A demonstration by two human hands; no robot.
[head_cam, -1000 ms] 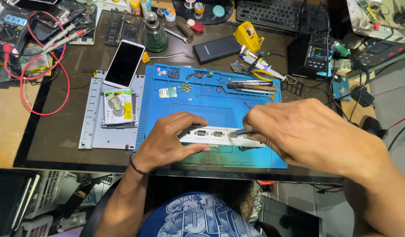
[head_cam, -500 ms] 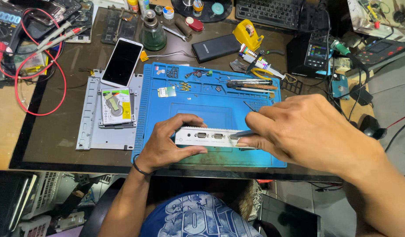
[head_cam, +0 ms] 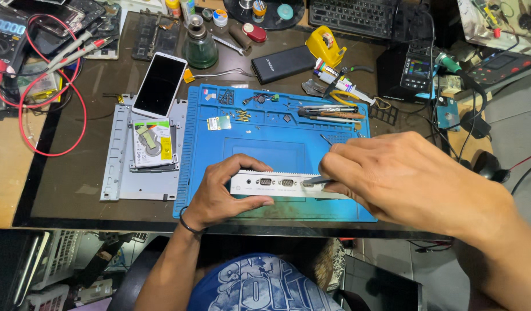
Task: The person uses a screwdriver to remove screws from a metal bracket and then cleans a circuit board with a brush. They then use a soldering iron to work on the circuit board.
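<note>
Little moved since earlier: left hand (head_cam: 219,193) fingers clamp white port panel (head_cam: 277,185); right hand (head_cam: 403,175) fingers pinch tweezers (head_cam: 316,181).

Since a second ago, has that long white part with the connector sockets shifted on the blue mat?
No. The white part lies across the blue mat's lower recess as before, left hand gripping its end, right hand at the other.

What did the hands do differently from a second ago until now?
Very little. The left hand still grips the left end of the white panel on the blue mat, and the right hand still presses a thin tool against its front face, near the right end. The panel may have shifted slightly. The phone and hard drive stayed put.
</note>
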